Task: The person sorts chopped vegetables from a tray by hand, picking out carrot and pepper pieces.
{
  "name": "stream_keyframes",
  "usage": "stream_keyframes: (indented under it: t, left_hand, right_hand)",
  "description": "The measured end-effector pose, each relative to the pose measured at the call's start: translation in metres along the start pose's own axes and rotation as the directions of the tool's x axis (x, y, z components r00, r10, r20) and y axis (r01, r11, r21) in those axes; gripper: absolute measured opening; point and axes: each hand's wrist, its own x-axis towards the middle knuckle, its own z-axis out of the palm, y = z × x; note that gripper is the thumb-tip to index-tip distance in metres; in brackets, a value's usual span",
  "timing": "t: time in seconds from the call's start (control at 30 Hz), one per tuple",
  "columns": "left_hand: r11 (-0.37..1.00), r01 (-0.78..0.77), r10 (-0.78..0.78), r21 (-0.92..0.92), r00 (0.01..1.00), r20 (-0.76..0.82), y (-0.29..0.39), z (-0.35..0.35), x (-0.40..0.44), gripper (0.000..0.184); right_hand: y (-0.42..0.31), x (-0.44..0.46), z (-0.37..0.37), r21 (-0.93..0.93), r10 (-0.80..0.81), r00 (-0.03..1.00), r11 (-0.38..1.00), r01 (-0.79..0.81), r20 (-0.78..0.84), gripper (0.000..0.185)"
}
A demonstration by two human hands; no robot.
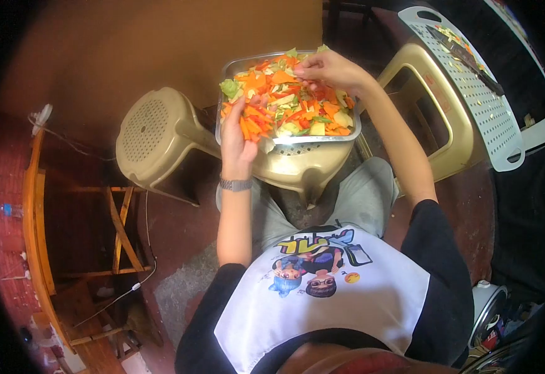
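Note:
A rectangular metal tray (318, 139) full of cut vegetables (297, 100) stands on a beige plastic stool (297, 167) between my knees. Orange carrot strips, red strips, pale green pieces and leafy bits are mixed in it. At the tray's left side, my left hand (238, 134) cups a bunch of carrot strips (257, 121) in its palm, fingers curled behind them. My right hand (328, 70) is over the far right part of the tray, its fingertips pinched together at the vegetables. What lies between those fingertips is too small to make out.
Another beige stool (154, 128) stands to the left. On the right, a stool (434, 112) is beside a perforated light-grey chopping board (481, 106) bearing a dark knife (469, 61) and vegetable scraps. A wooden frame (123, 230) and a white cord (136, 287) are at left.

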Motion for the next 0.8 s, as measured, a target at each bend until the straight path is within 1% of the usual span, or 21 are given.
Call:
stream_keyframes:
  t: [0.03, 0.1, 0.13, 0.23, 0.27, 0.33, 0.37, 0.4, 0.43, 0.5, 0.53, 0.6, 0.63, 0.7, 0.8]
  left_hand:
    - [1.0, 0.008, -0.008, -0.001, 1.0, 0.008, -0.003, 0.002, 0.003, 0.024]
    - [1.0, 0.021, -0.021, -0.002, 0.999, 0.027, -0.009, 0.007, 0.008, 0.026]
    - [1.0, 0.01, -0.01, -0.01, 1.0, 0.011, -0.011, 0.013, 0.005, 0.027]
    - [0.997, 0.036, -0.03, -0.075, 0.996, 0.084, -0.015, 0.027, 0.001, 0.026]
    - [0.997, 0.038, -0.03, -0.074, 0.994, 0.105, -0.017, 0.024, 0.003, 0.026]
    - [0.997, 0.034, -0.023, -0.075, 0.989, 0.146, -0.017, 0.018, 0.005, 0.025]
    - [0.996, 0.039, -0.029, -0.079, 0.992, 0.122, -0.017, 0.02, 0.004, 0.025]
    - [0.996, 0.043, -0.035, -0.083, 0.995, 0.097, -0.018, 0.023, 0.002, 0.024]
    - [0.995, 0.047, -0.04, -0.087, 0.996, 0.073, -0.017, 0.026, 0.0, 0.024]
    - [0.993, 0.053, -0.042, -0.102, 0.993, 0.114, -0.017, 0.02, 0.002, 0.024]
    - [0.992, 0.057, -0.042, -0.11, 0.99, 0.135, -0.017, 0.02, 0.002, 0.024]
    - [0.993, 0.049, -0.037, -0.111, 0.994, 0.105, -0.015, 0.021, 0.001, 0.022]
    - [0.993, 0.043, -0.033, -0.113, 0.996, 0.089, -0.015, 0.021, 0.0, 0.021]
    - [0.986, 0.061, -0.044, -0.156, 0.993, 0.111, -0.009, 0.009, -0.001, 0.019]
    - [0.98, 0.069, -0.047, -0.187, 0.992, 0.12, -0.001, 0.0, -0.003, 0.016]
  right_hand:
    - [-0.003, 0.001, 0.007, 0.058, -0.008, 1.0, 0.998, 0.007, 0.006, 0.021]
    - [-0.01, 0.002, 0.019, -0.023, -0.036, 0.999, 0.999, 0.036, 0.006, 0.021]
    - [-0.013, 0.004, 0.024, -0.064, -0.049, 0.999, 0.997, 0.05, 0.006, 0.021]
    - [-0.02, 0.008, 0.045, -0.081, -0.101, 0.995, 0.992, 0.099, -0.024, 0.022]
    - [-0.041, -0.005, 0.057, -0.35, -0.134, 0.99, 0.931, 0.109, -0.048, 0.023]
    - [-0.04, -0.003, 0.065, -0.555, -0.273, 0.962, 0.803, 0.215, -0.022, 0.022]
    - [-0.04, -0.002, 0.068, -0.646, -0.337, 0.941, 0.717, 0.26, 0.005, 0.021]
    - [-0.04, -0.001, 0.068, -0.747, -0.42, 0.907, 0.599, 0.289, 0.014, 0.022]
    - [-0.04, -0.002, 0.068, -0.753, -0.428, 0.903, 0.584, 0.302, 0.03, 0.021]
    - [-0.043, -0.005, 0.066, -0.768, -0.442, 0.895, 0.551, 0.327, 0.064, 0.021]
    - [-0.048, -0.009, 0.064, -0.715, -0.412, 0.91, 0.624, 0.316, 0.042, 0.02]
    - [-0.057, -0.021, 0.056, -0.594, -0.345, 0.939, 0.753, 0.283, 0.01, 0.02]
    - [-0.054, -0.021, 0.046, -0.625, -0.41, 0.911, 0.721, 0.297, -0.039, 0.019]
    - [-0.041, -0.014, 0.018, -0.689, -0.534, 0.835, 0.655, 0.311, -0.131, 0.019]
    - [-0.007, -0.01, 0.001, -0.786, -0.372, 0.921, 0.601, 0.145, -0.114, 0.016]
